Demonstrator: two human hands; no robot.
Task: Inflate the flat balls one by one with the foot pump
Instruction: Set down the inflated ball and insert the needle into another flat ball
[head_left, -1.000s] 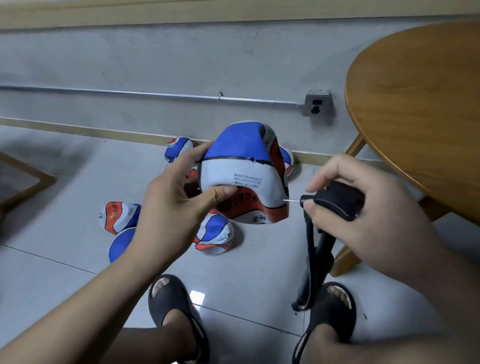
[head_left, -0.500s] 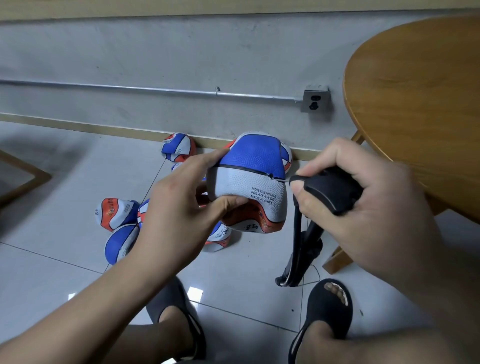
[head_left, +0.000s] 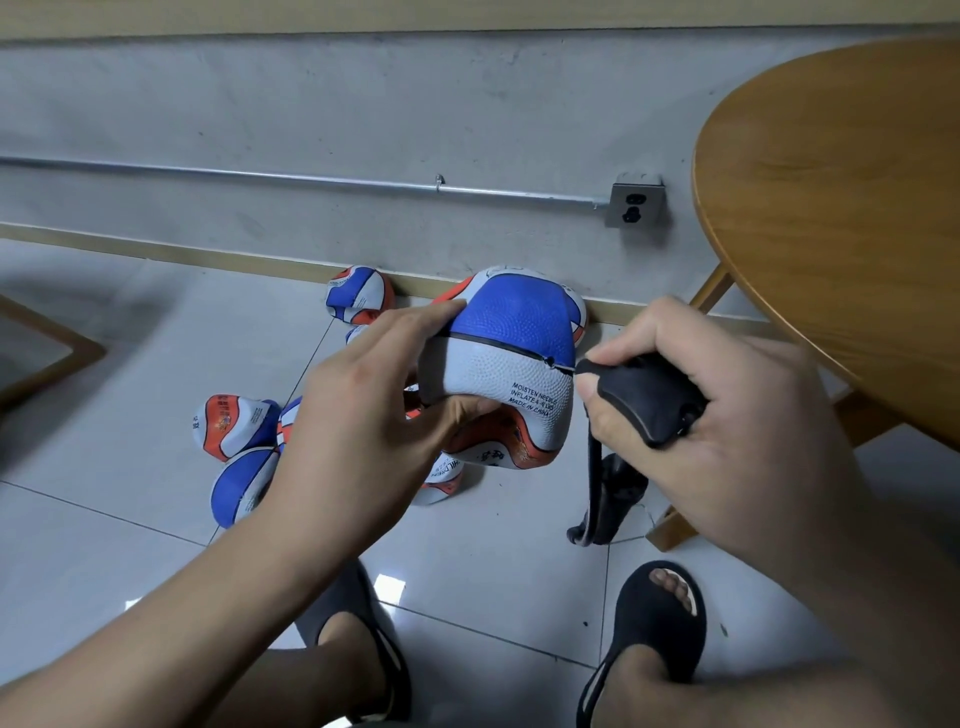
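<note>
One crumpled blue-white-orange ball (head_left: 511, 332) | left hand (head_left: 363, 410) grips it | right hand (head_left: 727, 415) holds pump head (head_left: 644, 397) at valve

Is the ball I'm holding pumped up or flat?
Flat: the ball is creased and caved in, pinched by the left hand.

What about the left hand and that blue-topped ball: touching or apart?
Touching. The head view shows the left hand gripping the flat ball, fingers on top, thumb pressed underneath.
</note>
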